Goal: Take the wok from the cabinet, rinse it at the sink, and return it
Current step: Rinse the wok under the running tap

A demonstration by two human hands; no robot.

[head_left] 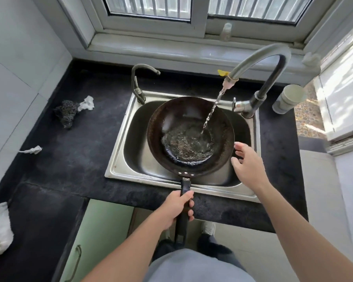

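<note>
A dark round wok (194, 110) sits over the steel sink (120, 159) with a shallow pool of water in its bottom. Its long black handle points toward me over the sink's front rim. My left hand (176, 208) grips that handle. A stream of water falls from the curved faucet (259, 58) into the right side of the wok. My right hand (247, 161) hovers by the wok's right rim, fingers spread and relaxed, holding nothing; I cannot tell whether it touches the rim.
A black countertop (69, 151) surrounds the sink. A steel-wool scrubber (66, 113) and a crumpled white paper (87, 102) lie to the left. A smaller tap (140, 82) stands at the sink's back left. A pale green cabinet door (102, 231) hangs open below. A cup (289, 97) stands at right.
</note>
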